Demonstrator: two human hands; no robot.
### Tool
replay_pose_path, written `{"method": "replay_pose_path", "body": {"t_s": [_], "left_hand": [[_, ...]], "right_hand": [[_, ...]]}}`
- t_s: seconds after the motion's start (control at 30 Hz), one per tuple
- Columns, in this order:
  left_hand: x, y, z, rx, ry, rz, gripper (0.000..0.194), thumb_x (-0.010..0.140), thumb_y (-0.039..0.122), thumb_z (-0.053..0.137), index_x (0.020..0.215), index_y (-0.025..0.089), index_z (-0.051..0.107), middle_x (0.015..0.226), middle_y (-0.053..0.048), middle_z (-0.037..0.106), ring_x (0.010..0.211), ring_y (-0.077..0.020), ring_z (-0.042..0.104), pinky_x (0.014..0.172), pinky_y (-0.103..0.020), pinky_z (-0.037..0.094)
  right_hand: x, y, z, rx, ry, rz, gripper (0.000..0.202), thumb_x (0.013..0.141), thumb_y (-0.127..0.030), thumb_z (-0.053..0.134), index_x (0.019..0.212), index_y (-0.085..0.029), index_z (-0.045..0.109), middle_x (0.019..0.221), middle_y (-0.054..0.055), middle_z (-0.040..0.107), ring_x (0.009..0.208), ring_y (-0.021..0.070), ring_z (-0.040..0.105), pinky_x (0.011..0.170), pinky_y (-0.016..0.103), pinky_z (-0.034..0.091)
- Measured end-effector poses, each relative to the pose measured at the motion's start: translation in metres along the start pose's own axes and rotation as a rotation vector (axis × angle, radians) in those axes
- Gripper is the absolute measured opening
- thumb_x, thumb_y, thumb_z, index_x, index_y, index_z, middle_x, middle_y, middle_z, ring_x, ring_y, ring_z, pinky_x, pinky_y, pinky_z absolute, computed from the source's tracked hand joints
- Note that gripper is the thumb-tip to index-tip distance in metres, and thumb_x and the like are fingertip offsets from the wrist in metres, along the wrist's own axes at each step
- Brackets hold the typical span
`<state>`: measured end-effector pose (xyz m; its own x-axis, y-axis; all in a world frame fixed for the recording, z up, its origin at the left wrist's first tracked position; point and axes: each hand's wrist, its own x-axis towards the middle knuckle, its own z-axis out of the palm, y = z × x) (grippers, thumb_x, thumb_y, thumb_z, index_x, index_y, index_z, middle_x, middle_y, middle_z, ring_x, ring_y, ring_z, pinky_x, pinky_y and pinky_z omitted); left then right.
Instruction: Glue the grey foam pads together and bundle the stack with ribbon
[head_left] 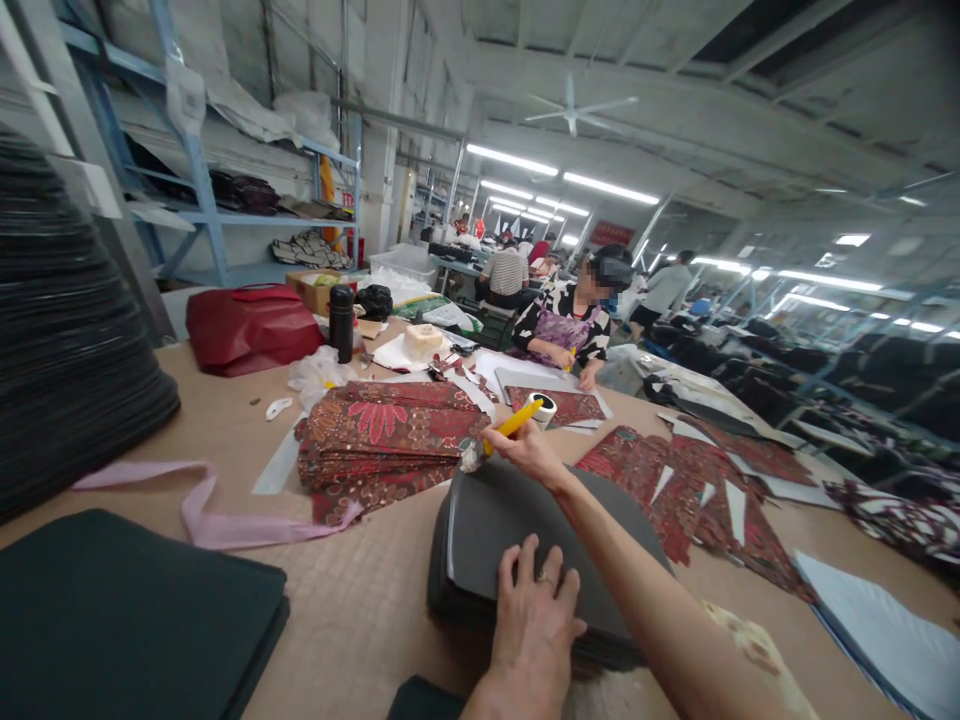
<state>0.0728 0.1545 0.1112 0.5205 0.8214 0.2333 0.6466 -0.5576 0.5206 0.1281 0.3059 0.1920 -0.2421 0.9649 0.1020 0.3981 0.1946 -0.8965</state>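
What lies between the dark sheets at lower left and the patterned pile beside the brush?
In the head view, a pink ribbon lies on the brown tabletop, one end at the patterned pile.

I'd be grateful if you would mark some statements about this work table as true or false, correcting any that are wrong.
1. The left hand rests on the central dark stack. True.
2. The left hand holds the yellow-handled tool. False: the right hand holds the yellow-handled tool.
3. In the picture, the red bag is left of the black bottle. True.
4. All the patterned pieces lie to the right of the central dark stack. False: some lie to its right, but a pile also lies to its left.
5. A pink strip lies on the table. True.
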Motion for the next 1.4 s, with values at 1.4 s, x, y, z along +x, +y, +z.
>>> {"method": "replay_pose_path", "body": {"t_s": [1.4], "left_hand": [[0.012,0.008,0.003,0.45,0.344,0.219,0.035,0.081,0.023,0.058,0.114,0.037,0.061,0.119,0.001,0.063,0.114,-0.0255,0.05,0.088,-0.038,0.032]], "right_hand": [[-0.157,0.09,-0.198,-0.497,0.756,0.279,0.034,0.074,-0.044,0.048,0.064,-0.018,0.066,0.061,0.007,0.067,0.064,0.0209,0.064,0.06,0.026,0.041]]}}
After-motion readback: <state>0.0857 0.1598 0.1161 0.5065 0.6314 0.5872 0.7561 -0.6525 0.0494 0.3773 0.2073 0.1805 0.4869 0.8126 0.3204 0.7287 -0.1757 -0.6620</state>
